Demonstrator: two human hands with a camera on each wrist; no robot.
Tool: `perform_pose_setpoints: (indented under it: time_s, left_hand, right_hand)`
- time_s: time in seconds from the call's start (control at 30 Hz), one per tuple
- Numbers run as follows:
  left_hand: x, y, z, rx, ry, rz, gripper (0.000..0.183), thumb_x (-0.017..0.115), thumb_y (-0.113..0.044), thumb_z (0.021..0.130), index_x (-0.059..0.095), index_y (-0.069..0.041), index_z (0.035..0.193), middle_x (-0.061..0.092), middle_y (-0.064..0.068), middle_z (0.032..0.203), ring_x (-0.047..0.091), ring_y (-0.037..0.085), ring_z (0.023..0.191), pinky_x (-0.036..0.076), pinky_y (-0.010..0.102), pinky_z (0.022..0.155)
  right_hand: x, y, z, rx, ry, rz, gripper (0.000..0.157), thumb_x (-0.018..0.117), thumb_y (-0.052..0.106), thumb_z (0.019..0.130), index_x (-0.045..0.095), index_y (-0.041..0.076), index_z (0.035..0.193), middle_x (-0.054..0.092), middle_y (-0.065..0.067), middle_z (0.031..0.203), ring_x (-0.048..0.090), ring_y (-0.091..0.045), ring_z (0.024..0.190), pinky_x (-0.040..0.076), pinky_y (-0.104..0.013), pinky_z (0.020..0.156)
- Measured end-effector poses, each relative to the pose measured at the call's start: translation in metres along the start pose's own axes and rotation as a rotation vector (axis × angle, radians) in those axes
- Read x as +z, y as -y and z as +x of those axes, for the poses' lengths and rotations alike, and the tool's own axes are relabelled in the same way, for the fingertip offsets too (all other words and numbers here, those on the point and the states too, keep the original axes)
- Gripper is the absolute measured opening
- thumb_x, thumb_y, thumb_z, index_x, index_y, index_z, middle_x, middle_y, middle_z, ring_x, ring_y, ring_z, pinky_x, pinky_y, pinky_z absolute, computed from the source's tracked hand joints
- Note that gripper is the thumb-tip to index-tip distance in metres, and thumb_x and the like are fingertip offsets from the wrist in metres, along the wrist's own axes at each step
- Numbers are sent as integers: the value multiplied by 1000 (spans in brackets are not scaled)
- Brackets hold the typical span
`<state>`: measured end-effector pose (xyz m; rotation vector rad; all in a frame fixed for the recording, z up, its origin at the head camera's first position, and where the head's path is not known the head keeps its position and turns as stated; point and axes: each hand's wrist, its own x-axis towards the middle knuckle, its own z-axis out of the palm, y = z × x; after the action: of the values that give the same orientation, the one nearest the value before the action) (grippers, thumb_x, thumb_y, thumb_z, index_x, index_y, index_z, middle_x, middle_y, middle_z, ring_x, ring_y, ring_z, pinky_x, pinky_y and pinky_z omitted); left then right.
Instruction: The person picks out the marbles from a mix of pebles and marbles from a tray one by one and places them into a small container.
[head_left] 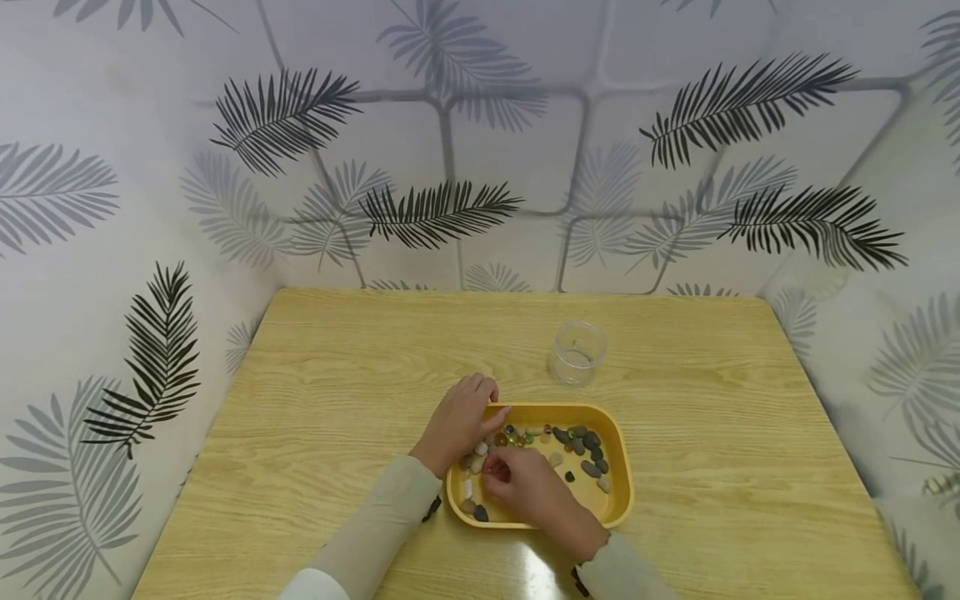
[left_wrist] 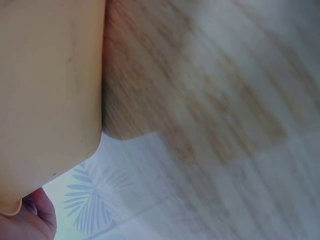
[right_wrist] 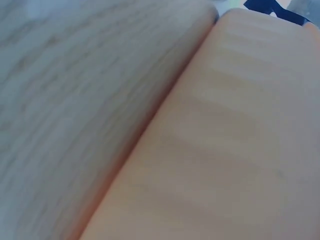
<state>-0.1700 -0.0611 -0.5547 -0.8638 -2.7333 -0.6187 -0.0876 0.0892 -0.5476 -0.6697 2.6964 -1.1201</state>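
Note:
A yellow tray (head_left: 617,467) on the table holds pebbles and glass marbles. My left hand (head_left: 463,419) grips its far left rim, the thumb on the inner side; in the left wrist view that hand (left_wrist: 36,220) shows curled at the tray's edge. My right hand (head_left: 525,487) reaches into the left half of the tray, fingers bent down among pale pebbles (head_left: 477,462); I cannot tell if a pebble is between the fingertips. Dark grey pebbles (head_left: 590,468) lie along the right side, and small shiny marbles (head_left: 528,437) near the far wall.
A clear round glass container (head_left: 577,354) stands behind the tray, slightly to the right. The wooden table (head_left: 720,433) meets a leaf-patterned wall (head_left: 517,150) at the back. In the right wrist view the tray's side wall (right_wrist: 225,140) fills much of the picture.

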Motion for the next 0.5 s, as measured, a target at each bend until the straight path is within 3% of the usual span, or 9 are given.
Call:
perform_pose_setpoints:
  time_s: [0.3, 0.5]
  left_hand:
    - [-2, -1, 1, 4, 12, 12, 26, 59, -39, 90, 51, -14, 90, 46, -5, 83, 41, 11, 71, 38, 25, 63]
    - [-3, -1, 0, 3, 15, 14, 26, 59, -40, 90, 51, -15, 90, 47, -5, 84, 42, 11, 72, 39, 26, 64]
  right_hand:
    - [-17, -6, -5, 22, -59, 38, 7, 69, 10, 82, 68, 10, 89, 63, 7, 79, 58, -2, 68, 48, -18, 60]
    - [-28, -12, -9, 35, -155, 40, 8, 71, 7, 81, 68, 9, 88, 62, 8, 77, 58, -3, 68, 49, -18, 62]
